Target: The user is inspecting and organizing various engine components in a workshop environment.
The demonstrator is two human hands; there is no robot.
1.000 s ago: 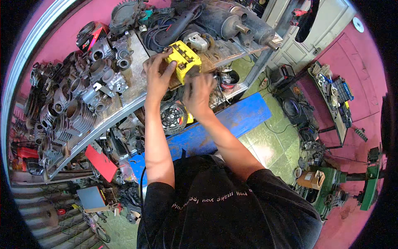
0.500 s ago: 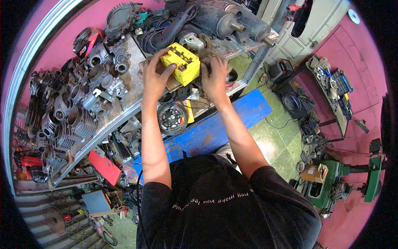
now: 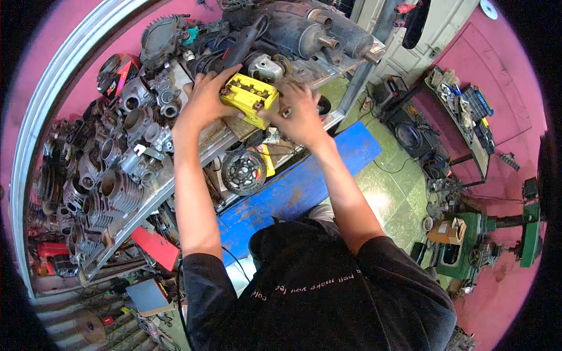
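Note:
A yellow box-shaped battery [image 3: 253,96], with dark recesses and terminals along its top, sits between my hands at the edge of the workbench. My left hand [image 3: 206,104] wraps its left side, fingers over the far corner and thumb along the near side. Against the right side is my right hand [image 3: 300,117], its thumb at the near right corner; its fingers are bent and slightly blurred. The battery's underside is hidden. Below it, a black round slotted disc-shaped part [image 3: 243,172] stands beside a yellow flat item [image 3: 268,161].
Metal cylinders and engine castings [image 3: 120,190] crowd the bench on the left. Behind the battery lie a corded power tool [image 3: 249,41] and dark mufflers [image 3: 298,36]. A blue board [image 3: 293,193] runs along the near side. A green machine [image 3: 462,260] stands at the right.
The battery appears slightly lower and to the left in the view. My left hand has spread further around its left side, and my right thumb has come to its near corner.

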